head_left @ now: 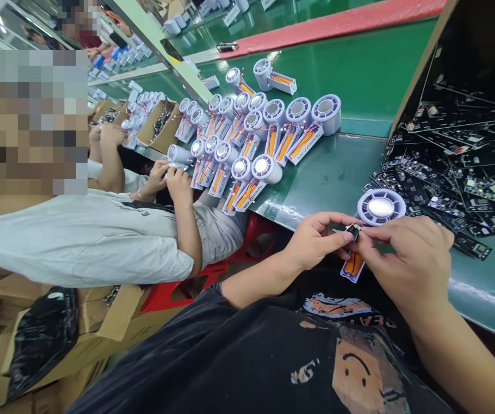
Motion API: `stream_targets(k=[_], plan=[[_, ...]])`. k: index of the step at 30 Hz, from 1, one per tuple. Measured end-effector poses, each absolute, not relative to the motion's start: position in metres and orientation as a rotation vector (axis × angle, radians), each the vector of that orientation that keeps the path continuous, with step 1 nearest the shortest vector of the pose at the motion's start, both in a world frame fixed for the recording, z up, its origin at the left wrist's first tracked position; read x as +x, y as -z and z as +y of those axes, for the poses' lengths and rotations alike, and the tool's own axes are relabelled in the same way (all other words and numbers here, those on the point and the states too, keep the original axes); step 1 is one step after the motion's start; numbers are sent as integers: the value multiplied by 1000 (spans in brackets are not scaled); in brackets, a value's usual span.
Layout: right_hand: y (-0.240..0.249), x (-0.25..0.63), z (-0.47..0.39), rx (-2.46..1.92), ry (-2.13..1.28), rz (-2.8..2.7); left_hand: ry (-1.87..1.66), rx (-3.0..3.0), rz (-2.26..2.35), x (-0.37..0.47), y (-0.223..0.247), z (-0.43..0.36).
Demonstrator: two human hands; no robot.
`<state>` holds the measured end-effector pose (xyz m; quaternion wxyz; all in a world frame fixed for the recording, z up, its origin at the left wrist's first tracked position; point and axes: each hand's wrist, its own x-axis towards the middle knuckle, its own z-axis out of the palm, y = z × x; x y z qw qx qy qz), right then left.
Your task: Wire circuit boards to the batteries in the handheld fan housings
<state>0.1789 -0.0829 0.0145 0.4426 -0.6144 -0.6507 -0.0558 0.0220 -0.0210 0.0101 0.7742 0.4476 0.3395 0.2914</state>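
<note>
Writing first: we read "SpeedFAN" on the handles of several grouped fans, clearest on the label of the handle nearest the big box. More handles in the group carry the same word, partly covered or at an angle. On the wearer's black shirt we get only "REA", rest lost in folds; a smiling cartoon face sits below it. The co-worker's grey shirt has dark lettering, too creased for us to read.

Hands: left hand has thumb and forefinger pinched on a small dark part; right hand pinches the same part from the other side, thumb and forefinger nearly meeting the left's, other fingers curled. Part sits between both sets of fingertips, just above the open handle of the worked fan, orange showing inside. That fan's round head is just beyond the fingers, by the surface edge; we cannot tell what supports it.

Right of it we see loose circuit boards spilling from the big box. To the left, the co-worker's hands are close together beside another fan; grip unclear. Red stool beneath that person.
</note>
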Motion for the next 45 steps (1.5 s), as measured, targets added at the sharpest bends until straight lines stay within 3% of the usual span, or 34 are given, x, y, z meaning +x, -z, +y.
stream_targets(k=[9,17,22,37,45], plan=[[-17,181,-85,-1485,42,-1630,-801,1312,749,23,-9,-32],[-17,200,-84,-1426,-103,-1621,-627,1165,701,28,-8,-20],[-16,215,-91,-1355,-38,-1669,-705,1177,665,24,-9,-11],[-5,186,-85,-1346,-110,-1640,-821,1943,745,19,-23,-12],[-3,180,-88,-1376,51,-1647,-597,1438,805,21,-25,-10]])
